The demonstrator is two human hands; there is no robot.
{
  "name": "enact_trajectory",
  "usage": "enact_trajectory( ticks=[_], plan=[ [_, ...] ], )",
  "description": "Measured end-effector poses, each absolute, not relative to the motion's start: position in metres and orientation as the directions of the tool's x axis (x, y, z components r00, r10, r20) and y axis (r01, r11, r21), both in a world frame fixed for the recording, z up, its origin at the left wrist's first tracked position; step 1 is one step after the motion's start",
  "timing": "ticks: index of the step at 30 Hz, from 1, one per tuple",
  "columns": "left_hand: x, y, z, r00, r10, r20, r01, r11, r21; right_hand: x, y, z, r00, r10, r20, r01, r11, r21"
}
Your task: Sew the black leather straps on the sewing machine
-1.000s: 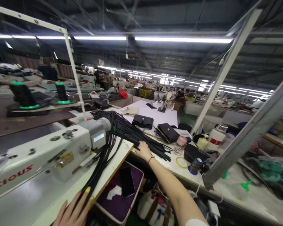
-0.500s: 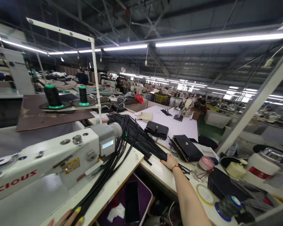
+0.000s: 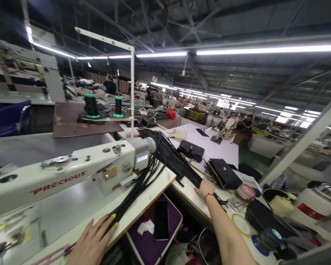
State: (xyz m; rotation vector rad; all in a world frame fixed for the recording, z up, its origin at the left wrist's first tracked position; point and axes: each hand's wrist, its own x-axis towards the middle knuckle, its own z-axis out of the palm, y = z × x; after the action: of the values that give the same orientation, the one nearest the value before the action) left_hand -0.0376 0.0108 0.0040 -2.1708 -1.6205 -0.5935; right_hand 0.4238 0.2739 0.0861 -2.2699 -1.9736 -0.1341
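A thick bundle of long, narrow black straps (image 3: 179, 162) runs from behind the sewing machine (image 3: 79, 180) across the white table. My right hand (image 3: 205, 188) is closed round the near end of that bundle, and loose strap ends stick out past the wrist. A second run of black straps (image 3: 135, 195) comes down beside the machine head. My left hand (image 3: 95, 239) lies at its lower end with fingers stretched out, some tips yellow, touching the straps. A slim dark and pink object (image 3: 51, 256), partly hidden, lies by the left hand.
Two black wallets (image 3: 191, 150) (image 3: 224, 173) lie beyond the right hand. Beside it stand a pink-lidded jar (image 3: 242, 197), a tape roll (image 3: 242, 225) and a thread spool (image 3: 267, 241). A phone (image 3: 161, 221) rests on a purple surface below the table edge. A thread stand pole (image 3: 132, 88) rises behind the machine.
The view has turned left, showing more of the machine. My left hand has come further into view on the straps. My right hand keeps its hold on the bundle.
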Motion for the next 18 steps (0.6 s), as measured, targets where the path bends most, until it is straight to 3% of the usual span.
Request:
enact_trajectory(
  ticks=[4, 7, 9, 14, 18],
  plan=[
    [-0.026, 0.002, 0.035, 0.269, 0.808, 0.525, 0.958, -0.283, -0.055, 0.347, 0.231, 0.109, -0.294, 0.926, 0.236, 0.948, 0.314, -0.049],
    [-0.014, -0.021, 0.059, 0.256, 0.821, 0.51, 0.953, -0.303, 0.01, 0.276, 0.174, 0.109, -0.633, 0.75, 0.191, 0.751, 0.655, -0.082],
    [-0.011, -0.046, 0.071, 0.303, 0.818, 0.489, 0.928, -0.37, 0.044, 0.231, 0.129, 0.105, -0.785, 0.6, 0.153, 0.589, 0.8, -0.115],
    [-0.025, -0.119, 0.079, 0.425, 0.74, 0.521, 0.83, -0.549, 0.102, 0.124, 0.039, 0.104, -0.949, 0.24, 0.207, 0.196, 0.957, -0.214],
    [-0.052, -0.166, 0.068, 0.323, 0.75, 0.577, 0.864, -0.483, 0.143, 0.033, 0.015, 0.102, -0.964, 0.209, 0.166, 0.195, 0.976, -0.096]
  ],
)
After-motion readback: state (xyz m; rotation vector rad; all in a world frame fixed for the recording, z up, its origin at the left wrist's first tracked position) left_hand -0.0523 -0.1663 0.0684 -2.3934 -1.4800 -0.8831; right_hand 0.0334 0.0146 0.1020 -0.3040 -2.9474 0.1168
